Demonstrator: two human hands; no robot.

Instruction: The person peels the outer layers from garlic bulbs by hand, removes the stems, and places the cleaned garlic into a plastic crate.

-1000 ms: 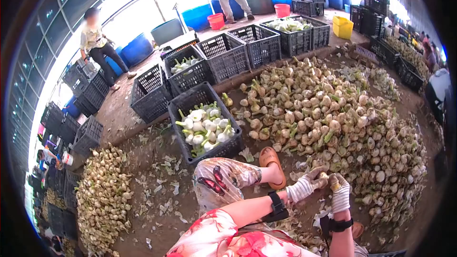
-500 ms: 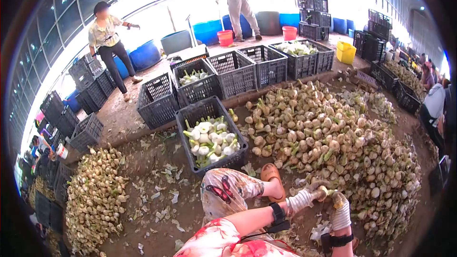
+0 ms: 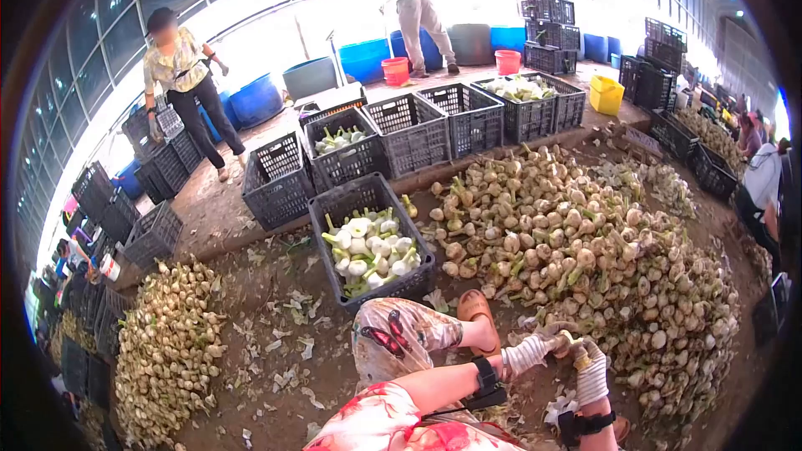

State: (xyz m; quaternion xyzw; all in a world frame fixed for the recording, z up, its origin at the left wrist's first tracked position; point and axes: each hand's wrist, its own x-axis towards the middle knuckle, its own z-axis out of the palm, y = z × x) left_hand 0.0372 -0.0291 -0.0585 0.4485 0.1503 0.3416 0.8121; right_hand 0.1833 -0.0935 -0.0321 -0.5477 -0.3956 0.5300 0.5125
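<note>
I read directions from the working hands, with 12 o'clock at the top of my view. At 9 o'clock, a pile of bulbs (image 3: 167, 351) lies on the ground. At 10 o'clock, farther off, a co-worker (image 3: 180, 75) stands beside stacked crates. Nearer, also at 10 o'clock, a black crate (image 3: 393, 288) holds pale, trimmed bulbs (image 3: 368, 246). At 11 o'clock, a row of crates (image 3: 409, 148) lines the raised ledge. I observe the left hand (image 3: 549, 341), gloved, with its fingers curled and pinching a garlic bulb (image 3: 566, 336). The bulb sits between both hands, largely hidden by the gloves. The right hand (image 3: 587, 353), gloved, is just beside it at 4 o'clock; I cannot tell whether its fingers grip. From 11 to 3 o'clock, a large heap of untrimmed bulbs (image 3: 601, 259) lies near both hands. At 12 o'clock, beyond the heap, I register a yellow tub (image 3: 607, 94).
</note>
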